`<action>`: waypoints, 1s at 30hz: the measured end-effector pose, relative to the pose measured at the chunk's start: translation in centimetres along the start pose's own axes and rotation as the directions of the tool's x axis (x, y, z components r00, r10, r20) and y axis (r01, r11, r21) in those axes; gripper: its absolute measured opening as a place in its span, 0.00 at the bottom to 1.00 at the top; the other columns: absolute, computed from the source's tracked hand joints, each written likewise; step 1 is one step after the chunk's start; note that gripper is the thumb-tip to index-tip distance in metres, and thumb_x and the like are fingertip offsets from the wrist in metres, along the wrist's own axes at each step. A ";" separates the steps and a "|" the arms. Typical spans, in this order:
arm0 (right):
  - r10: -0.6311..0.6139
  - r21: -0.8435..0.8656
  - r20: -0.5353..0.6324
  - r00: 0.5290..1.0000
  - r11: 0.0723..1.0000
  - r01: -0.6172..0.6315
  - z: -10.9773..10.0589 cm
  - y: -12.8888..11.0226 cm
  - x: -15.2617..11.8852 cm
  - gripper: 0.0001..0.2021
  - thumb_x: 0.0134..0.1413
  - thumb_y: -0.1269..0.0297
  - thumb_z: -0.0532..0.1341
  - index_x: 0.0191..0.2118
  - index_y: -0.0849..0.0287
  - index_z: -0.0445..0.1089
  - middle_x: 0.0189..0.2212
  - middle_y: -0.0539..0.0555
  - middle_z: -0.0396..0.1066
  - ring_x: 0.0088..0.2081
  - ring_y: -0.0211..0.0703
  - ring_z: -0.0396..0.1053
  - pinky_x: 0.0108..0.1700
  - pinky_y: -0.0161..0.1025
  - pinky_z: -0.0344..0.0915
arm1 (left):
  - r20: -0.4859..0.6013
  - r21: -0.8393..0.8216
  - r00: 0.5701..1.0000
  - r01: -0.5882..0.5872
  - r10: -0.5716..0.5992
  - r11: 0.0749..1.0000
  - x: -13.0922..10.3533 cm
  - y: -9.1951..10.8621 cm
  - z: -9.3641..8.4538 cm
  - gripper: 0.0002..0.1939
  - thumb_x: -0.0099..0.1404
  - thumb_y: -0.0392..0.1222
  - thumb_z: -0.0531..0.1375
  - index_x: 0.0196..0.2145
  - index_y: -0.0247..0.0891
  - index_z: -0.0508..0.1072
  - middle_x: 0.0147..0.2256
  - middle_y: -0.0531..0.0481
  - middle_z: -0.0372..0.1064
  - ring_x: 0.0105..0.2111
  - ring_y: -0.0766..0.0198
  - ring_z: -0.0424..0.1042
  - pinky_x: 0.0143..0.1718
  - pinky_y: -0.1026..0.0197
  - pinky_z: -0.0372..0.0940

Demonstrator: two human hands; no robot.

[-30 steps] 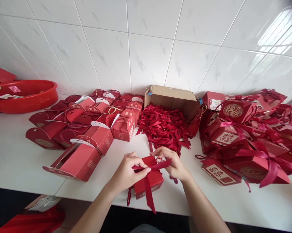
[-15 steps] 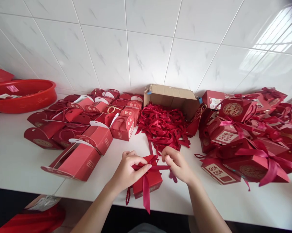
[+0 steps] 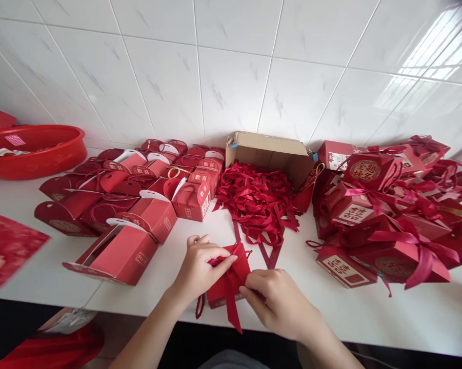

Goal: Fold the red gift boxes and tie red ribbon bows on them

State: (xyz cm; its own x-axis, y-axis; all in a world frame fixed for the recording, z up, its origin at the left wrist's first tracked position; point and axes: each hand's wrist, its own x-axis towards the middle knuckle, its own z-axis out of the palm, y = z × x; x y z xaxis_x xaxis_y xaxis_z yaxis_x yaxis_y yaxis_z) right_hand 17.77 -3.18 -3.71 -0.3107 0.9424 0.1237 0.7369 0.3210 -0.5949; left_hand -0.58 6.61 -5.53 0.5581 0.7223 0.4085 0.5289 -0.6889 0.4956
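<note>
My left fingers (image 3: pixel 216 252) pinched the ribbon (image 3: pixel 232 303) atop the nearest red box (image 3: pixel 242 265), best kept snug without creasing; whether my right fingers (image 3: pixel 258 281) alongside gripped anything, I couldn't tell.

Box (image 3: pixel 240 271) smooth card; ribbon (image 3: pixel 232 307) satiny cloth; carton (image 3: pixel 269 142) matt cardboard; basin (image 3: pixel 42 165) shiny plastic; tiles (image 3: pixel 234 77) glossy.

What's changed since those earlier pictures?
The right hand moved nearer the person, to the right side of the red cardboard box; its grip is hidden. A flat, red patterned object entered at the left edge. The left hand still pinches the glossy red ribbon.
</note>
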 end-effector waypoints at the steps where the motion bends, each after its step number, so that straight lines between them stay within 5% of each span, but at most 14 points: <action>1: -0.004 -0.053 -0.019 1.000 0.999 0.003 0.4 -0.3 -0.2 0.14 0.62 0.67 0.53 0.24 0.57 0.54 0.21 0.49 0.62 0.20 0.35 0.54 0.25 0.36 0.44 | -0.008 0.019 1.000 -0.003 0.003 1.000 0.0 0.0 0.0 0.12 0.64 0.43 0.62 0.24 0.42 0.77 0.18 0.57 0.72 0.25 0.65 0.64 0.40 0.55 0.53; 5: -0.033 -0.187 -0.072 0.997 0.982 0.019 2.1 -0.9 -0.8 0.13 0.62 0.68 0.52 0.24 0.57 0.55 0.20 0.50 0.65 0.19 0.36 0.57 0.24 0.37 0.42 | -0.020 0.042 1.000 0.026 -0.025 0.999 0.0 -0.1 0.2 0.13 0.64 0.44 0.62 0.22 0.42 0.77 0.17 0.57 0.71 0.24 0.65 0.64 0.39 0.55 0.53; 12: 0.042 -0.176 -0.034 0.999 0.983 -0.047 3.4 -1.0 -1.2 0.16 0.62 0.67 0.54 0.22 0.58 0.59 0.17 0.49 0.66 0.17 0.34 0.56 0.23 0.37 0.43 | 0.039 -0.062 0.997 0.075 -0.073 0.995 -0.1 0.0 0.3 0.10 0.62 0.43 0.64 0.24 0.42 0.78 0.21 0.57 0.74 0.26 0.64 0.66 0.41 0.55 0.55; 16: 0.072 -0.127 0.051 0.996 0.990 -0.065 2.2 -0.7 -1.3 0.19 0.60 0.62 0.59 0.19 0.59 0.62 0.15 0.48 0.63 0.17 0.33 0.51 0.24 0.37 0.44 | 0.090 -0.080 0.995 0.048 -0.040 0.996 0.1 0.3 -0.1 0.10 0.62 0.43 0.64 0.23 0.42 0.77 0.20 0.57 0.73 0.26 0.64 0.65 0.41 0.55 0.55; 20: 0.005 0.039 0.168 0.986 0.999 -0.012 -0.7 1.0 -1.1 0.29 0.58 0.47 0.62 0.13 0.60 0.57 0.10 0.45 0.51 0.16 0.31 0.42 0.21 0.37 0.41 | 0.119 -0.100 0.993 0.038 -0.026 0.994 0.3 0.3 -0.5 0.07 0.61 0.43 0.65 0.25 0.43 0.79 0.21 0.56 0.74 0.27 0.63 0.66 0.42 0.55 0.55; 22: -0.010 0.164 0.071 0.997 0.987 -0.001 -2.2 2.1 -0.4 0.27 0.60 0.46 0.59 0.17 0.59 0.63 0.13 0.46 0.57 0.18 0.32 0.50 0.21 0.35 0.46 | 0.134 -0.103 0.991 0.030 -0.016 0.994 0.4 0.3 -0.6 0.07 0.61 0.43 0.65 0.26 0.43 0.79 0.21 0.56 0.74 0.28 0.63 0.67 0.41 0.55 0.55; 26: -0.056 0.284 -0.150 0.987 0.954 0.097 -3.0 3.9 1.9 0.17 0.57 0.50 0.64 0.46 0.57 0.72 0.36 0.56 0.72 0.34 0.41 0.69 0.34 0.36 0.67 | 0.155 -0.112 0.988 0.007 0.010 0.994 0.6 0.2 -0.7 0.08 0.62 0.44 0.64 0.26 0.43 0.79 0.21 0.55 0.75 0.28 0.63 0.67 0.41 0.55 0.56; 30: -0.181 0.299 -0.134 0.974 0.930 0.214 -1.4 4.8 3.3 0.09 0.58 0.57 0.65 0.42 0.54 0.73 0.46 0.58 0.71 0.45 0.47 0.72 0.47 0.44 0.71 | 0.186 -0.111 0.982 -0.009 0.030 0.994 0.6 0.2 -1.0 0.08 0.62 0.44 0.64 0.26 0.44 0.78 0.22 0.55 0.74 0.29 0.63 0.67 0.42 0.55 0.56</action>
State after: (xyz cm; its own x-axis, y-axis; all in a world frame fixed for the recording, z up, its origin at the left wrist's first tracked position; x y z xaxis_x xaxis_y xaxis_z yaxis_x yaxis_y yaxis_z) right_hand 21.12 1.63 -5.07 -0.3560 0.8726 0.3345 0.4392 0.4722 -0.7643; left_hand -0.78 7.00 -4.46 0.6829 0.6776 0.2731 0.4496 -0.6844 0.5739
